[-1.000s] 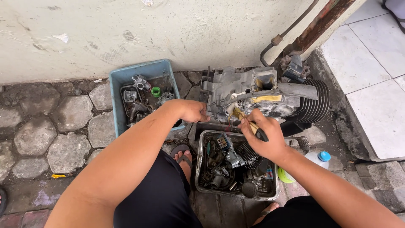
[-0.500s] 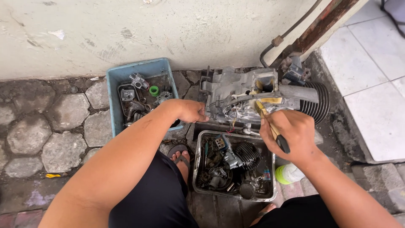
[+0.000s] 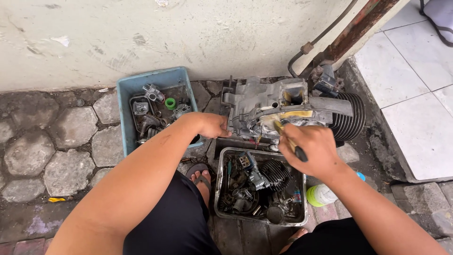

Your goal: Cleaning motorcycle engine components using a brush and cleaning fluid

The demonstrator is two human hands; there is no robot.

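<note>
The grey cast-metal engine case (image 3: 264, 111) carries a dull silver tone with a yellowish smear along its upper face, and the black ribbed cylinder (image 3: 349, 118) beside it shows dark parallel fins. The tool with a pale wooden shaft and black handle (image 3: 290, 141) looks tan against them. The light blue plastic tub (image 3: 123, 101) holds grey and black parts and one bright green ring (image 3: 170, 103). The silver metal tray (image 3: 219, 189) is dark with oily black pieces. The small bottle with a lime-green base and blue cap (image 3: 321, 194) looks whitish between. The paving stones (image 3: 61, 137) are mottled grey, the wall (image 3: 165, 33) cream, and the floor tiles (image 3: 415, 75) white.
</note>
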